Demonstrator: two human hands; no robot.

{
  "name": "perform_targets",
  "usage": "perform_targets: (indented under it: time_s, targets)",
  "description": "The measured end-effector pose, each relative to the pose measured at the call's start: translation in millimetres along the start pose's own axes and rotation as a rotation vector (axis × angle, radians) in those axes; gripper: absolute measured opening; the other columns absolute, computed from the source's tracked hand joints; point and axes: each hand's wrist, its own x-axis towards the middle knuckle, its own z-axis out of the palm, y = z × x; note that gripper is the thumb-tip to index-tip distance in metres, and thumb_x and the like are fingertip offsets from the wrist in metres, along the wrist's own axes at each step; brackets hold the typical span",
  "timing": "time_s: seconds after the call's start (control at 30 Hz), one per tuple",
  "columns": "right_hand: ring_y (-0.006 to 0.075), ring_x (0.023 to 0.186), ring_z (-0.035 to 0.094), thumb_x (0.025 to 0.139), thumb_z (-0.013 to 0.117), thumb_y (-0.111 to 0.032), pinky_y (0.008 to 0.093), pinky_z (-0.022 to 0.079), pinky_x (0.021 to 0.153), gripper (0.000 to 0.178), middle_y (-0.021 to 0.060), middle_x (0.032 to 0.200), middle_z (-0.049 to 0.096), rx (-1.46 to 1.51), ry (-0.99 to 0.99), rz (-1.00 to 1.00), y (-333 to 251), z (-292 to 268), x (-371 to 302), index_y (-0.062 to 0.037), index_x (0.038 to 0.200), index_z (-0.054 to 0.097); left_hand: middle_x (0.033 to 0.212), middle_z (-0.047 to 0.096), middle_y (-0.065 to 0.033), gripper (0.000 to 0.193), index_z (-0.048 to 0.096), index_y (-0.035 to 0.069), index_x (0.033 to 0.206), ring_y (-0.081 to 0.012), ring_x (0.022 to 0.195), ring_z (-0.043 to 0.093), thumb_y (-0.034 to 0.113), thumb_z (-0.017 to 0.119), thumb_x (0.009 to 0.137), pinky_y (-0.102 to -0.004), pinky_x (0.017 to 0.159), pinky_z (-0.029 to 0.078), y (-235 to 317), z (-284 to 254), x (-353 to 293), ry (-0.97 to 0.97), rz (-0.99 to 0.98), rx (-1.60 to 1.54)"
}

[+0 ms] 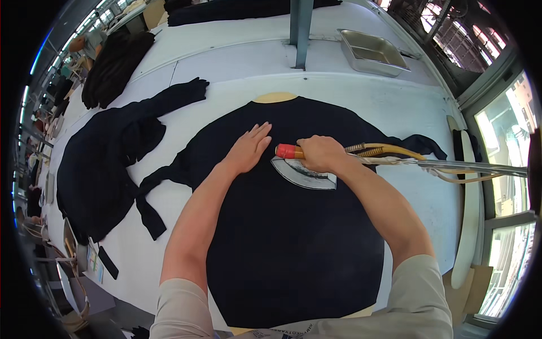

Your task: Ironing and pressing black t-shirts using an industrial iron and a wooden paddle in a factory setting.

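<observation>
Head view shows my right hand (pixel 320 153) clenched on the red-tipped handle of the iron (pixel 302 172), its soleplate on the dark garment (pixel 282 237) at centre. My left hand (pixel 248 148), at nine o'clock of the iron, lies flat with fingers released, smoothing cloth. The lower half looks smooth; the sleeves seem unpressed. The white surface (pixel 237 62) carries another dark garment (pixel 96 175) at nine o'clock, a metal tray (pixel 372 52) at one; windows at three.
</observation>
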Motion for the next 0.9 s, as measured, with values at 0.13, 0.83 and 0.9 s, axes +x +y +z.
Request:
perform_targets:
  time_s: [0.13, 0.83, 0.9]
  targets:
    - [0.0374, 0.092, 0.074, 0.089, 0.067, -0.025, 0.0487, 0.059, 0.085, 0.031, 0.0188, 0.096, 0.076, -0.048, -0.059, -0.092, 9.4, -11.3, 38.4, -0.0068, 0.114, 0.071, 0.170, 0.029, -0.0135, 0.058, 0.035, 0.008, 0.162, -0.0380, 0.157, 0.024, 0.040, 0.034, 0.113, -0.0488, 0.127, 0.025, -34.3, 32.1, 95.2, -0.137, 0.103, 0.326]
    - [0.0406, 0.099, 0.070, 0.083, 0.068, -0.025, 0.0511, 0.054, 0.089, 0.041, 0.0242, 0.106, 0.073, 0.088, 0.495, -0.056, 36.9, -13.0, 75.0, -0.0013, 0.116, 0.066, 0.079, 0.066, -0.0202, 0.033, 0.063, 0.003, 0.084, -0.0430, 0.076, 0.064, 0.025, 0.052, 0.106, -0.0526, 0.068, 0.049, -17.9, 7.9, -391.7, 0.656, -0.927, 0.325]
    - [0.0408, 0.102, 0.069, 0.084, 0.068, -0.027, 0.0517, 0.053, 0.090, 0.046, 0.0238, 0.110, 0.072, 0.102, 0.537, 0.087, 57.7, 6.9, -41.9, -0.0019, 0.123, 0.063, 0.082, 0.068, -0.0181, 0.033, 0.065, 0.004, 0.087, -0.0417, 0.078, 0.065, 0.029, 0.052, 0.106, -0.0532, 0.071, 0.050, -24.0, 6.4, -374.4, 0.650, -0.939, 0.285]
